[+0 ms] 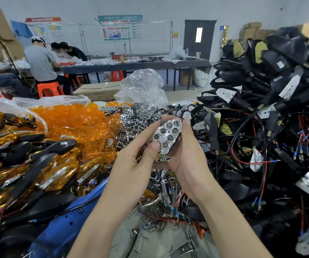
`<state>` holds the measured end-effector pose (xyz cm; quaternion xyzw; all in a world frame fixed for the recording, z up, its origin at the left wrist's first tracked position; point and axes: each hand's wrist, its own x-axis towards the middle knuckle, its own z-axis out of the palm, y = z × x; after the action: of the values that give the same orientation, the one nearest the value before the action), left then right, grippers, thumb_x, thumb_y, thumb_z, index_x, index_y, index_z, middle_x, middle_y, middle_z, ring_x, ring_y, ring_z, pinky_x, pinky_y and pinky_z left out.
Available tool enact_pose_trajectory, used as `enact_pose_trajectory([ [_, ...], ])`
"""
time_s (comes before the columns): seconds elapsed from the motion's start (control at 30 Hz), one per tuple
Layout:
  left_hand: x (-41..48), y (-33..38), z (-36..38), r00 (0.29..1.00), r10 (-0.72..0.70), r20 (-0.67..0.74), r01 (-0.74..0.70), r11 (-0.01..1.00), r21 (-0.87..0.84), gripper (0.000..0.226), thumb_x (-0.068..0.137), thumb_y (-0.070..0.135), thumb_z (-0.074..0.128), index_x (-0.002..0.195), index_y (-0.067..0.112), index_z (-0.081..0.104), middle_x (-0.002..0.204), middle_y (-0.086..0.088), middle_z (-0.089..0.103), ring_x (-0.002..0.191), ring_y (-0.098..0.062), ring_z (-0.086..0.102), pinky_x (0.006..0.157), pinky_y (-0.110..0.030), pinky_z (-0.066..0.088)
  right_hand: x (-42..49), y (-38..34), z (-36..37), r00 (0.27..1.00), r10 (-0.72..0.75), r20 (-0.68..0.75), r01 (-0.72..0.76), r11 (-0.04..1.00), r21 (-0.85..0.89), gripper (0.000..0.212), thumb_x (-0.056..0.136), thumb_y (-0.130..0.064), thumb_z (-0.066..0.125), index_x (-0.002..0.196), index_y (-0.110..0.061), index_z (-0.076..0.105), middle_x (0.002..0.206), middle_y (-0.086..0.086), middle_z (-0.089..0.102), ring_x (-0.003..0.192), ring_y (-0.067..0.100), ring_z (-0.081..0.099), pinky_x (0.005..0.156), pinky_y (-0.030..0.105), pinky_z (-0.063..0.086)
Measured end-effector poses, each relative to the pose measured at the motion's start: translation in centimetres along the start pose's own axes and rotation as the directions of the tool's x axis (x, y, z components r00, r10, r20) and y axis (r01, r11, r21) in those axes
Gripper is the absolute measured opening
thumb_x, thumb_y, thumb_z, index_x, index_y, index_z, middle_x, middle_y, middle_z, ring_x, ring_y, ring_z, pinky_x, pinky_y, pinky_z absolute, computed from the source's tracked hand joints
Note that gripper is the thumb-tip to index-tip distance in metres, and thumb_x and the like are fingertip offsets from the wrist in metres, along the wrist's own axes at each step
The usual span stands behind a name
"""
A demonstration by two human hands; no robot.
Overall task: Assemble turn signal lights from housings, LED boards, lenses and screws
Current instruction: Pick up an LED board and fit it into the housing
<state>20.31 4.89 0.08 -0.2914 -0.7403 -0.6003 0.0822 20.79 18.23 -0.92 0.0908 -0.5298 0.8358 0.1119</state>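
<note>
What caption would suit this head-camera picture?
Both hands, left and right, hold a chrome reflector above heaped lamp parts.

bright, even indoor light | soft shadows | edges bowed | far side soft

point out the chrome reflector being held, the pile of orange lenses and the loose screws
chrome reflector (pixel 165 135), head view, on its honeycomb face between both hands
orange lenses (pixel 71 118), head view, on the middle of the heap at left
loose screws (pixel 150 227), head view, on the scatter on the table below the forearms
</note>
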Motion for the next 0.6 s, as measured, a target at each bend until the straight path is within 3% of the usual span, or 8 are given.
enact_pose_trajectory([
  [0.1, 0.02, 0.05, -0.02, 1.000, 0.008, 0.007, -0.008, 1.000, 0.003, 0.049, 0.102, 0.027, 0.053, 0.117, 0.074, 0.051, 0.124, 0.049, 0.051, 0.123, 0.025, 0.041, 0.092, 0.002, 0.036, 0.10, 0.03, -0.04, 1.000, 0.010, -0.008, -0.010, 1.000, 0.012, 0.054, 0.085, -0.068, 0.039, 0.111, -0.032, 0.069, 0.107, 0.003, 0.076, 0.098, 0.019, 0.075, 0.069, 0.043, 0.061],
  [0.27, 0.05, -0.15, -0.23, 1.000, 0.006, 0.012, -0.006, 1.000, 0.021, 0.051, 0.102, 0.025, 0.054, 0.117, 0.073, 0.051, 0.128, 0.045, 0.052, 0.127, 0.019, 0.042, 0.104, -0.019, 0.036, 0.16, -0.01, -0.01, 0.999, 0.035, -0.035, -0.033, 0.999, 0.036, 0.054, 0.090, -0.063, 0.037, 0.116, -0.027, 0.067, 0.109, 0.007, 0.076, 0.100, 0.021, 0.074, 0.073, 0.050, 0.062],
  [0.4, 0.11, -0.11, -0.39, 1.000, 0.004, 0.009, -0.004, 1.000, -0.012, 0.052, 0.101, 0.021, 0.056, 0.117, 0.070, 0.055, 0.124, 0.039, 0.059, 0.122, 0.016, 0.050, 0.098, -0.008, 0.043, 0.09, -0.03, -0.09, 0.998, 0.045, -0.039, -0.044, 0.999, 0.029, 0.049, 0.107, -0.053, 0.027, 0.111, -0.026, 0.068, 0.103, 0.007, 0.075, 0.095, 0.020, 0.073, 0.074, 0.052, 0.061],
  [0.6, -0.02, -0.01, -0.49, 1.000, -0.004, 0.022, 0.007, 0.992, -0.129, 0.054, 0.100, 0.012, 0.056, 0.115, 0.063, 0.062, 0.115, 0.029, 0.067, 0.110, 0.011, 0.059, 0.081, -0.003, 0.046, 0.08, -0.12, -0.16, 0.999, 0.053, -0.012, -0.053, 0.998, 0.021, 0.048, 0.103, -0.056, 0.031, 0.114, -0.025, 0.066, 0.106, 0.008, 0.075, 0.098, 0.022, 0.073, 0.078, 0.057, 0.061],
])
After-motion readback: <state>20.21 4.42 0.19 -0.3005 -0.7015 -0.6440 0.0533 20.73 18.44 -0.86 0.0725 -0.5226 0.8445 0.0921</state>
